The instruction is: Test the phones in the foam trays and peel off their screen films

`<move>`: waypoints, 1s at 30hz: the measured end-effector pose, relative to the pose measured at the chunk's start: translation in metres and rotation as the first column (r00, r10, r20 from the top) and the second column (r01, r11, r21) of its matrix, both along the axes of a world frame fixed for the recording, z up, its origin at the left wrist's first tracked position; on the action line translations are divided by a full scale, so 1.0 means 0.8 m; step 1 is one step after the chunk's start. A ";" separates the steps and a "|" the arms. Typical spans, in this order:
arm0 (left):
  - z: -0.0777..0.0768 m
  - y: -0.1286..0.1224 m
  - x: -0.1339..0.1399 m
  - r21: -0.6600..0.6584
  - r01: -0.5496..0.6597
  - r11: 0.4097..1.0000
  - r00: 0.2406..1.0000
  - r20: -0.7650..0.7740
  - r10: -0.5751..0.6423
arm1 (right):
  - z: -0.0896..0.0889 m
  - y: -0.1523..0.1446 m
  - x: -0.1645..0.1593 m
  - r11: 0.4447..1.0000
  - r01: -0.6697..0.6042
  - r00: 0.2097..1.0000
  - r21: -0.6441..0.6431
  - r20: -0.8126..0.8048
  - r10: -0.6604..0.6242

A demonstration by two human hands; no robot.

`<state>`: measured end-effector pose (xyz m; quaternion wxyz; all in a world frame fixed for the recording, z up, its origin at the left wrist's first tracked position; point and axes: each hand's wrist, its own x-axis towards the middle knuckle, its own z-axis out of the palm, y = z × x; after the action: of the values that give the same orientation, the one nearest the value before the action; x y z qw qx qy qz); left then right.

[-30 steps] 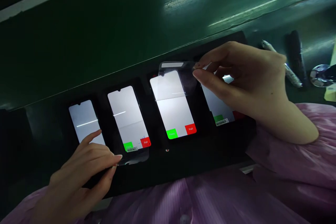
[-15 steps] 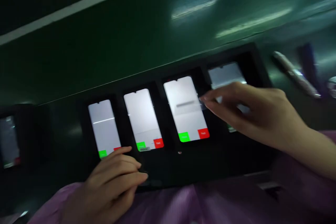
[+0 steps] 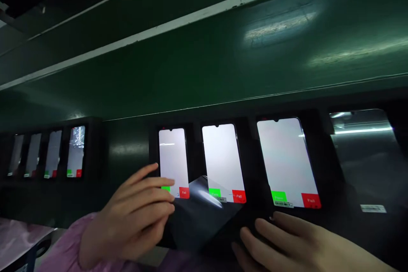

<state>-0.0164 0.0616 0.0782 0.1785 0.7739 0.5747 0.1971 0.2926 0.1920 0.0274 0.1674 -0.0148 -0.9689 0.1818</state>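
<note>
Clear film [image 3: 204,221], now aslant at left fingers [image 3: 159,196]

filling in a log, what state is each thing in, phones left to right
first near phone, lit white
second near phone, lit white
third near phone, lit white
fourth near phone, screen dark
four far phones, rightmost brightest
clear film, apparently held by left hand
right hand, fingers parted, nothing visibly held
</note>
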 end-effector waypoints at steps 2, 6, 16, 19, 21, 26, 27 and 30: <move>-0.004 0.016 -0.018 0.020 0.012 1.000 1.000 -0.014 -0.012 | 0.001 0.002 -0.013 0.988 -0.088 0.995 0.123 0.054 0.082; -0.027 0.043 -0.040 0.103 0.097 0.990 0.995 0.028 -0.100 | 0.008 0.016 -0.021 0.978 -0.090 0.992 0.189 0.103 0.071; -0.077 0.068 -0.071 0.160 -0.419 0.894 0.861 -0.242 0.447 | 0.001 0.087 -0.061 0.969 0.216 0.974 0.116 0.035 -0.222; -0.088 0.072 -0.072 0.163 -0.400 0.902 0.886 -0.185 0.426 | 0.001 0.115 -0.081 0.840 0.514 0.810 0.174 0.225 -0.542; -0.094 0.074 -0.072 0.181 -0.388 0.904 0.894 -0.166 0.417 | 0.002 0.127 -0.091 0.798 0.581 0.732 0.161 0.326 -0.599; -0.099 0.079 -0.074 0.230 -0.406 0.885 0.888 -0.129 0.441 | -0.003 0.138 -0.095 0.833 0.551 0.799 -0.040 0.311 -0.514; -0.099 0.080 -0.074 0.233 -0.408 0.883 0.888 -0.124 0.444 | -0.005 0.139 -0.093 0.838 0.541 0.815 -0.064 0.286 -0.504; -0.097 0.081 -0.073 0.232 -0.424 0.875 0.882 -0.113 0.457 | -0.008 0.141 -0.089 0.850 0.515 0.845 -0.114 0.232 -0.481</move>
<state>-0.0748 0.1266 0.0002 0.0020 0.6497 0.7261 0.2252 0.2216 0.3045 0.0212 0.1113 -0.2985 -0.9238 0.2124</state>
